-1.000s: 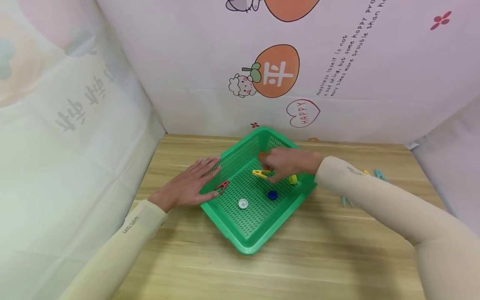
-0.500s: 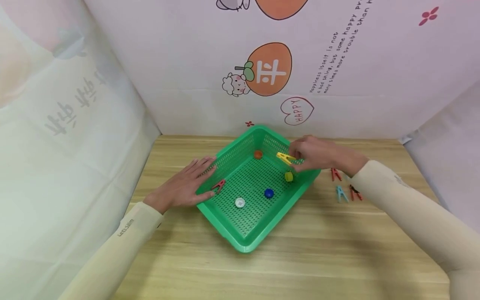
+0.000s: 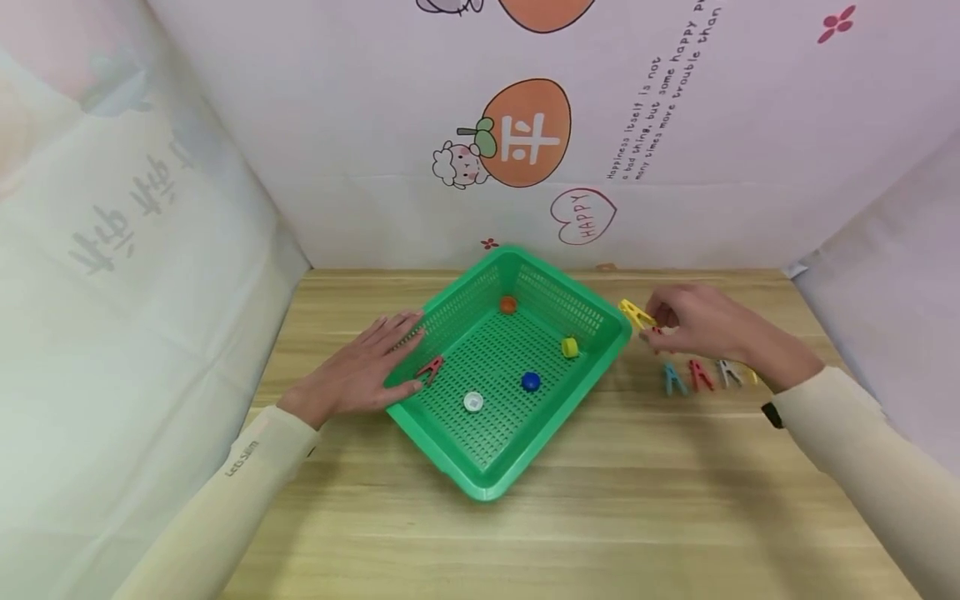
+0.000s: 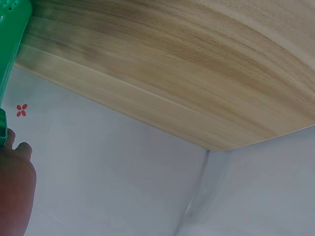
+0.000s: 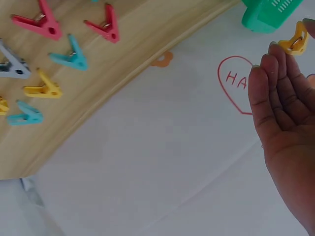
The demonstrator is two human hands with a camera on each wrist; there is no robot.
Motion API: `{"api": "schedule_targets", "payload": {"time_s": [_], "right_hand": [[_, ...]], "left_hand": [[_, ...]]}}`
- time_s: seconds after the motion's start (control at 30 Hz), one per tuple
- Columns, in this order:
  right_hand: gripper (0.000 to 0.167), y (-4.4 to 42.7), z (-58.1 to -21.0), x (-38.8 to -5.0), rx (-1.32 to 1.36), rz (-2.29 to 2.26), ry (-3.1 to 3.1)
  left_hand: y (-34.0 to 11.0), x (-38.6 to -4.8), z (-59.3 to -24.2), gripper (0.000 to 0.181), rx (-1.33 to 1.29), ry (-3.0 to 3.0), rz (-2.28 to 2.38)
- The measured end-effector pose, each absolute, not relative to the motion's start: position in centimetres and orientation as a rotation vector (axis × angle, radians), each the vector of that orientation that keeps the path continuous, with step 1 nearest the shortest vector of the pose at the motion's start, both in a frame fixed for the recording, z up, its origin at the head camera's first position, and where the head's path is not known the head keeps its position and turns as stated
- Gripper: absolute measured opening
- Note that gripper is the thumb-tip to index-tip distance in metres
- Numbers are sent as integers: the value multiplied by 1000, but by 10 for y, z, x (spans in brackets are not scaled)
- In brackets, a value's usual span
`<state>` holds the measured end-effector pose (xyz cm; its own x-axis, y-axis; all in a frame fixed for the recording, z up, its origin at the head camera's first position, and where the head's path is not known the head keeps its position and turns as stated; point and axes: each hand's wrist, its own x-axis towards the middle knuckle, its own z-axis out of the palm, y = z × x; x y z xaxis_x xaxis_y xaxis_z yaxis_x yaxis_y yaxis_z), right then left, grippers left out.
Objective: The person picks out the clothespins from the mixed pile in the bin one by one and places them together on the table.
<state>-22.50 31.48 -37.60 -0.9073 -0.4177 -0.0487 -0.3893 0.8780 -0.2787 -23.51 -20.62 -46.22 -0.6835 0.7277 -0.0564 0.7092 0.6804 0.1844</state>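
My right hand (image 3: 708,329) pinches a yellow clothespin (image 3: 636,314) between thumb and fingers, just off the right corner of the green basket (image 3: 558,423). The same yellow clothespin (image 5: 296,42) shows at the fingertips in the right wrist view. My left hand (image 3: 363,372) rests with straight fingers across the basket's left rim. Close to its thumb, inside the basket, lies a red clothespin (image 3: 430,369). The basket floor also holds a white cap (image 3: 473,402), a blue cap (image 3: 531,382), a yellow cap (image 3: 570,347) and an orange cap (image 3: 507,305).
Several clothespins lie on the wooden table under and beside my right hand, among them a light blue clothespin (image 3: 673,380), a red clothespin (image 3: 701,375) and a grey clothespin (image 5: 12,65). Printed sheeting (image 3: 390,192) encloses the table behind and at both sides.
My right hand has lifted the yellow clothespin out of the basket and carried it right, past the rim. The left hand stays at the basket's left rim. The view has shifted slightly.
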Motion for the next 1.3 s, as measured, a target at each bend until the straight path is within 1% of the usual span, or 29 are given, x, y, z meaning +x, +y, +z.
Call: {"api": "schedule_targets", "payload": {"time_s": [0.23, 0.4, 0.5, 0.9, 1.1, 1.3], "right_hand": [[30, 339, -386, -200, -495, -385, 2993], [33, 356, -403, -181, -415, -427, 2995], [32, 362, -416, -170, -389, -455, 3006], [30, 368, -476, -125, -209, -561, 3030], [34, 369, -490, -108, -51, -582, 2943], [33, 366, -499, -99, 13, -585, 2877]], "left_hand": [[-206, -235, -461, 87, 1165, 2758, 229], [-206, -234, -459, 87, 1162, 2760, 236], [-206, -233, -460, 86, 1166, 2765, 240], [-205, -231, -460, 86, 1166, 2771, 234], [-206, -233, -462, 87, 1161, 2772, 211], [-205, -234, -462, 87, 1166, 2771, 227]]}}
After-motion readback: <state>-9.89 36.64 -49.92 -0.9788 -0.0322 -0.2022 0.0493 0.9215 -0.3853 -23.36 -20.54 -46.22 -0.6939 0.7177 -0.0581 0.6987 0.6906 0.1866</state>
